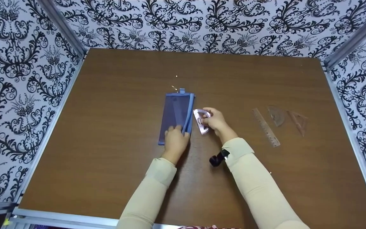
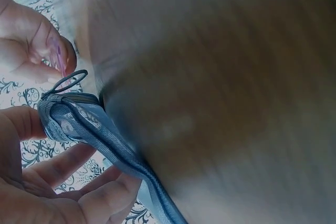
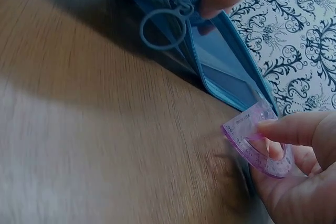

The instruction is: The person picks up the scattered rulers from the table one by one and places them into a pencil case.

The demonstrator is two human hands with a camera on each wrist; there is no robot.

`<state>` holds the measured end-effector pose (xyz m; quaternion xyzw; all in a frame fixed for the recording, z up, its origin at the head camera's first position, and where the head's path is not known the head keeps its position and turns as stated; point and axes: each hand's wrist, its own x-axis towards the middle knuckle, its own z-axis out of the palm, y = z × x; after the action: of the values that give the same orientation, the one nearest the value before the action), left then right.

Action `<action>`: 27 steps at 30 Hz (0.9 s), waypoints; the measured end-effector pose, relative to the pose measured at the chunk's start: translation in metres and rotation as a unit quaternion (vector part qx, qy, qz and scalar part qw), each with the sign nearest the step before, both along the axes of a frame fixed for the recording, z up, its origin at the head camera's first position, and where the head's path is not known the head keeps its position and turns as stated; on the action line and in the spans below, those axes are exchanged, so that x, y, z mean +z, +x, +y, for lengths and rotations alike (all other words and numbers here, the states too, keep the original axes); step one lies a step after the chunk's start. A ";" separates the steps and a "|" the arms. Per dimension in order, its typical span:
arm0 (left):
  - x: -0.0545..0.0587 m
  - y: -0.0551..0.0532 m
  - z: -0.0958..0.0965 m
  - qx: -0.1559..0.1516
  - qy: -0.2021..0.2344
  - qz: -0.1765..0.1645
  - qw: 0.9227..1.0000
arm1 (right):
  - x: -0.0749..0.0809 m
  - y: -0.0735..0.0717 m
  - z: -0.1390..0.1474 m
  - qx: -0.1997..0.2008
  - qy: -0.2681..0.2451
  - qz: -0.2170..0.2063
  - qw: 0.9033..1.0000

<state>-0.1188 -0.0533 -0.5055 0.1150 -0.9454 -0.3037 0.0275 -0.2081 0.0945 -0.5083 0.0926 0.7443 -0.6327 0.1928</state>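
Near sleeves (image 1: 145,197) lead to the left hand (image 1: 175,142) gripping the pouch (image 1: 172,111), best held wide, and the right hand (image 1: 217,121) pinching the protractor (image 1: 198,117), best entered edge-first.

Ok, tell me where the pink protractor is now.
Near the middle of the head view, the pink protractor is pinched in the right hand's grip, just right of the blue pouch.

On the table (image 1: 122,108), I have the pouch (image 1: 176,109) just left of centre, my left grip (image 1: 176,141) at its near end. Right of it, my right grip (image 1: 215,120) has one protractor (image 3: 241,132). Farther right, left to right, lie the ruler (image 1: 266,128), another protractor (image 1: 276,116) and the set square (image 1: 294,120).
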 end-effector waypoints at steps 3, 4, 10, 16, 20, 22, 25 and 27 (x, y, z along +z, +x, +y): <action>0.000 0.000 0.000 0.003 0.004 -0.004 1.000 | 0.000 -0.001 -0.005 0.002 0.011 0.001 1.000; 0.000 0.000 0.000 0.003 0.005 -0.006 1.000 | 0.001 -0.001 -0.007 0.002 0.011 0.001 1.000; -0.002 0.000 -0.002 -0.001 0.002 -0.001 1.000 | 0.000 -0.003 -0.018 -0.013 -0.003 -0.005 1.000; -0.002 0.000 -0.002 -0.003 -0.004 0.022 1.000 | 0.001 -0.007 -0.026 -0.022 -0.011 -0.016 1.000; -0.004 0.000 -0.002 0.002 0.000 0.019 1.000 | 0.001 -0.009 -0.029 -0.026 -0.007 -0.018 0.999; -0.004 0.000 -0.002 0.001 0.002 0.015 1.000 | 0.001 -0.010 -0.030 -0.032 -0.010 -0.021 0.999; -0.004 0.000 -0.002 -0.001 0.004 0.012 1.000 | 0.001 -0.011 -0.033 -0.040 -0.013 -0.023 0.999; -0.003 0.000 -0.002 0.000 0.005 0.011 1.000 | 0.001 -0.011 -0.035 -0.045 -0.016 -0.023 0.999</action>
<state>-0.1191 -0.0551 -0.5087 0.1114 -0.9435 -0.3099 0.0374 -0.2194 0.0591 -0.5077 0.1370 0.7245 -0.6504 0.1824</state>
